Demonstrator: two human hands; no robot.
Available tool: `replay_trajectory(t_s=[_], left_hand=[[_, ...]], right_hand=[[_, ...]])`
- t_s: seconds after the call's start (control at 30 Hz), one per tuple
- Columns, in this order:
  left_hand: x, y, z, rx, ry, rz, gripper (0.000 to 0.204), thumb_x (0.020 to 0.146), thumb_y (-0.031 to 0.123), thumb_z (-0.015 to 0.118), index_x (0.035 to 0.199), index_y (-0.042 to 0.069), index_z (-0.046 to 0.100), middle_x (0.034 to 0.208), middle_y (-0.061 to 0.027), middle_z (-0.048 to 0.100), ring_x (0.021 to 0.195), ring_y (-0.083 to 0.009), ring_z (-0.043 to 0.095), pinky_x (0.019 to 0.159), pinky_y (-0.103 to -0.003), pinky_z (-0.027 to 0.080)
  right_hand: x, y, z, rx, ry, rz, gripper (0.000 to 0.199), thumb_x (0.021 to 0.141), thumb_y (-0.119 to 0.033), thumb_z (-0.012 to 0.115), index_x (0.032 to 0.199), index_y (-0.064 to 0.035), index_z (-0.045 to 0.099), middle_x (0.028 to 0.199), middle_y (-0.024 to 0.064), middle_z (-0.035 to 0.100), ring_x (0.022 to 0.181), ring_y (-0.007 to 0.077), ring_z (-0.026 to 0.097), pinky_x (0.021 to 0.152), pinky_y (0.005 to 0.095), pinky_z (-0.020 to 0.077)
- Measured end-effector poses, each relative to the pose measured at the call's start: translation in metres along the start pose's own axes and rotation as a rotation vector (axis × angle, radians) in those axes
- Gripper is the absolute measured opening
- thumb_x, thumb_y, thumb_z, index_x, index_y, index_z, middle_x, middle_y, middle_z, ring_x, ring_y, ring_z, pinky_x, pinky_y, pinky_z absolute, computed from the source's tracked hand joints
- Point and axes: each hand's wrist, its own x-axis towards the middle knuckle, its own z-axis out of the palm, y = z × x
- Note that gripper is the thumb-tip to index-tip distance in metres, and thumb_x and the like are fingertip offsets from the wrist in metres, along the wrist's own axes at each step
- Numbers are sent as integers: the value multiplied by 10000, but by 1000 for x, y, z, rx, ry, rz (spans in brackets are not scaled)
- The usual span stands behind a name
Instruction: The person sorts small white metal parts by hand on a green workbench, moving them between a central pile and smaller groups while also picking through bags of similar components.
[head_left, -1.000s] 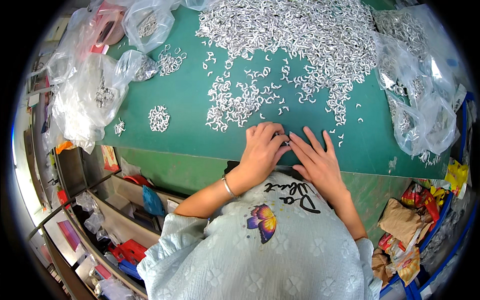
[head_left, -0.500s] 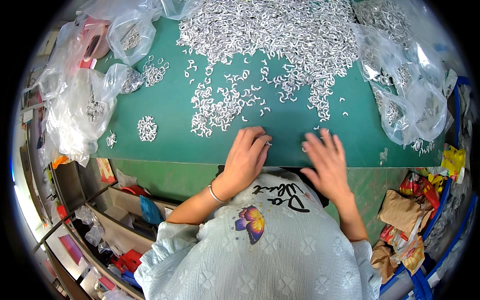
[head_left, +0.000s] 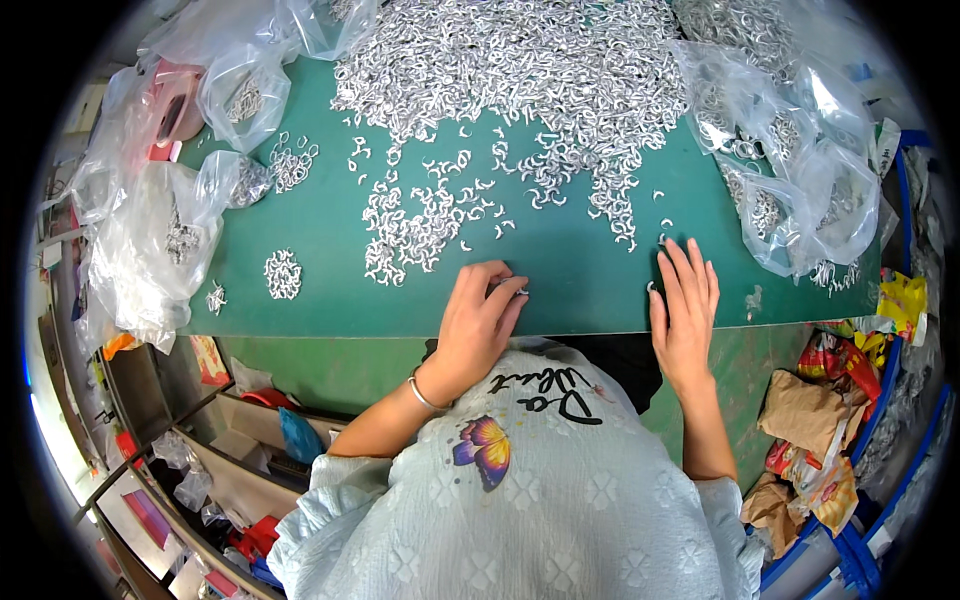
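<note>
My left hand (head_left: 478, 322) rests near the table's front edge, its fingers curled together around a small silver curved piece (head_left: 522, 292) that shows only at the fingertips. Farther right, my right hand (head_left: 684, 315) lies flat with fingers stretched out. One loose curved piece touches or lies close by its fingertips; a tiny pale bit shows at the thumb tip. Beyond both hands spreads a large heap of silver curved pieces (head_left: 510, 60), with a smaller loose cluster (head_left: 410, 230) nearer my left hand.
On the green tabletop (head_left: 570, 260) at left sit a small round pile of pieces (head_left: 283, 274), a smaller pile (head_left: 215, 297) and some rings (head_left: 292, 162). Clear plastic bags of metal parts stand at left (head_left: 170, 240) and right (head_left: 800, 190). A pink container (head_left: 178, 112) is at far left.
My right hand has moved right, its blurred fingers now straight and sharp. The left hand keeps its curled grip. The whole view has shifted slightly.
</note>
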Motion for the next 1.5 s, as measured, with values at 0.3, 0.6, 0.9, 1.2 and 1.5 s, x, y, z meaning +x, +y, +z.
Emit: replay_trajectory(t_s=[0.3,0.6,0.9,1.2,1.5], left_hand=[[-1,3,-1,1,11,-5,282,744,-20,726,1008,5,634,1033,-125,543,883,-290,538,760,-376,471],[1,4,3,-21,19,-9,300,712,-62,733,993,0,647,1009,-120,555,877,-274,544,763,-368,466],[3,6,4,-44,18,1,283,717,-58,729,982,-2,647,1008,-116,560,874,-272,551,762,-364,470],[2,6,9,-67,19,12,260,735,-46,724,979,0,649,1022,-117,565,877,-271,558,755,-360,479],[9,11,14,-96,-32,66,271,757,-38,711,1016,-2,640,1044,-125,571,918,-297,563,779,-377,484]], right_hand=[[5,17,4,4,101,-39,388,836,-80,659,1213,-11,602,1377,78,524,1345,310,421,1086,524,311],[5,13,2,80,27,-94,309,825,-35,661,1131,-1,636,1254,117,600,1271,319,501,1069,484,351],[28,14,4,-55,223,30,321,851,-116,667,1143,11,626,1253,134,591,1248,334,488,1055,514,321],[11,-35,12,111,-54,-69,434,885,-159,633,1267,31,552,1371,146,514,1329,308,427,1090,606,207],[45,-10,8,-137,-50,8,438,923,-126,568,1325,33,497,1431,154,456,1376,303,369,1106,637,166]])
